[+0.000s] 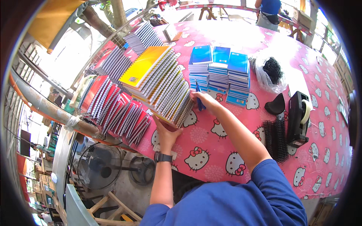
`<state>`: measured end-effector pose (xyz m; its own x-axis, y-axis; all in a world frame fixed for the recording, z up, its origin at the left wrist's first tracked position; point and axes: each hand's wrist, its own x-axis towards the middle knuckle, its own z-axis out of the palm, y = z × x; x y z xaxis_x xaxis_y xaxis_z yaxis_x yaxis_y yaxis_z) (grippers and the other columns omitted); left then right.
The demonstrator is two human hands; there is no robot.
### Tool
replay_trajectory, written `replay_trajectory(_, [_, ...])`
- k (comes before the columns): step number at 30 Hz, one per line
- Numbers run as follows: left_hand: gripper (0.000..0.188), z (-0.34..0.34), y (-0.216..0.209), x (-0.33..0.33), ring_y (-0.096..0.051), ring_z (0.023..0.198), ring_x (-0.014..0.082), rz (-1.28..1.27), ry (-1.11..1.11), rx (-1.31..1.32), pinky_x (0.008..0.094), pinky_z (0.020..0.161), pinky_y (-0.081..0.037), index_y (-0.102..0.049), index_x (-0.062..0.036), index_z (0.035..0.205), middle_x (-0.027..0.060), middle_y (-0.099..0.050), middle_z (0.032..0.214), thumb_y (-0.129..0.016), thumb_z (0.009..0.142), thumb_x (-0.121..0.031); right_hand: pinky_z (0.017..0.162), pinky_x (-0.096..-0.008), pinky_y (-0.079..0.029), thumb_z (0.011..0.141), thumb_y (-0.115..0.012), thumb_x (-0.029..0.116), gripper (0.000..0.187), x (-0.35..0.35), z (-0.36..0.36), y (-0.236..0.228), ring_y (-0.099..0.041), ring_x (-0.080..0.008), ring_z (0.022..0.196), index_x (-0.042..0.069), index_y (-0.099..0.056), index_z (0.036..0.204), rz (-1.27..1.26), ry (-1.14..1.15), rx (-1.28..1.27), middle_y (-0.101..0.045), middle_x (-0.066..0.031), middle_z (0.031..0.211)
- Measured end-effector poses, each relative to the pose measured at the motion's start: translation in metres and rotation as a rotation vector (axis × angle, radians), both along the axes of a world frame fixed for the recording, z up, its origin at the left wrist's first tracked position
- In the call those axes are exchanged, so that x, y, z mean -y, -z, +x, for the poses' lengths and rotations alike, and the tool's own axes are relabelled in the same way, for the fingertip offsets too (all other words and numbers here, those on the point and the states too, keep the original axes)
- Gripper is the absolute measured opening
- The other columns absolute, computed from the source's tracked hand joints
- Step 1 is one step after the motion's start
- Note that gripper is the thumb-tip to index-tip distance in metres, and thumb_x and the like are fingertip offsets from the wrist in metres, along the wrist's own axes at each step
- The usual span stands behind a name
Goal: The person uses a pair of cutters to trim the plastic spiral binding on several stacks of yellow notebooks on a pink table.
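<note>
A tall, leaning stack of yellow-covered spiral notebooks (145, 67) stands at the table's left side. My left hand (166, 133), with a dark watch on its wrist, grips the near lower end of this stack, its thumb and fingers spread around the corner. My right hand (205, 101) is at the stack's right side, closed around a blue-handled hand tool (199, 94). Its fingertips reach the lower notebooks' edges; the tool's exact kind is unclear. Just beyond that hand are piles of small blue notebooks (238, 62).
Red spiral notebooks (128, 116) lie fanned along the left edge. A black tape dispenser (299, 119), black plastic coils (276, 140) and a plastic bag of black coils (272, 71) are on the right. A floor fan (101, 165) stands below left. Another person (269, 13) is far off.
</note>
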<state>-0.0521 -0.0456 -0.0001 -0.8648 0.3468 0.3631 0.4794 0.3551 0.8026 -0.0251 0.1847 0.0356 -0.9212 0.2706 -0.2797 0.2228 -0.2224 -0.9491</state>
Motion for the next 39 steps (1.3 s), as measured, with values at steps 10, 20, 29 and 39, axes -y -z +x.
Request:
replay_trajectory(10, [0.097, -0.003, -0.065, 0.055, -0.052, 0.111, 0.029, -0.314, 0.015, -0.014, 0.0346, 0.095, -0.041, -0.017, -0.0011, 0.139, 0.0255, -0.043, 0.13, -0.078, 0.065, -0.014, 0.061, -0.0311, -0.046, 0.079, -0.057, 0.044, 0.045, 0.007, 0.04, 0.002, -0.056, -0.0179, 0.073, 0.007, -0.053, 0.104, -0.247, 0.262, -0.02, -0.056, -0.0077, 0.084])
replay_trajectory(20, [0.103, -0.019, -0.309, -0.021, -0.036, 0.13, 0.033, -0.516, 0.126, -0.628, 0.0387, 0.107, -0.028, -0.029, -0.0019, 0.14, 0.025, -0.038, 0.137, -0.075, 0.064, -0.054, 0.082, -0.0352, -0.046, 0.075, -0.069, 0.015, 0.053, 0.06, 0.085, -0.103, -0.055, -0.0235, 0.094, 0.007, -0.05, 0.124, 0.676, 0.102, -0.764, -0.053, -0.0109, 0.101])
replay_trajectory(29, [0.12, -0.07, -0.282, -0.051, -0.024, 0.136, 0.0363, -0.82, 0.293, -0.26, 0.0383, 0.111, -0.021, -0.014, -0.0025, 0.145, 0.0263, -0.025, 0.144, -0.077, 0.055, -0.05, 0.079, -0.0416, -0.043, 0.068, -0.069, 0.014, 0.046, 0.089, 0.059, -0.129, -0.051, -0.0296, 0.091, 0.012, -0.057, 0.113, 1.129, 0.263, -1.049, -0.051, -0.0111, 0.099])
replay_trajectory(39, [0.118, -0.07, -0.281, -0.046, -0.022, 0.136, 0.037, -0.837, 0.258, -0.224, 0.0381, 0.111, -0.021, -0.011, -0.007, 0.146, 0.0272, -0.024, 0.145, -0.074, 0.058, -0.053, 0.076, -0.0411, -0.045, 0.068, -0.069, 0.012, 0.046, 0.095, 0.062, -0.127, -0.052, -0.0287, 0.088, 0.012, -0.057, 0.112, 1.01, 0.178, -1.049, -0.052, -0.0104, 0.098])
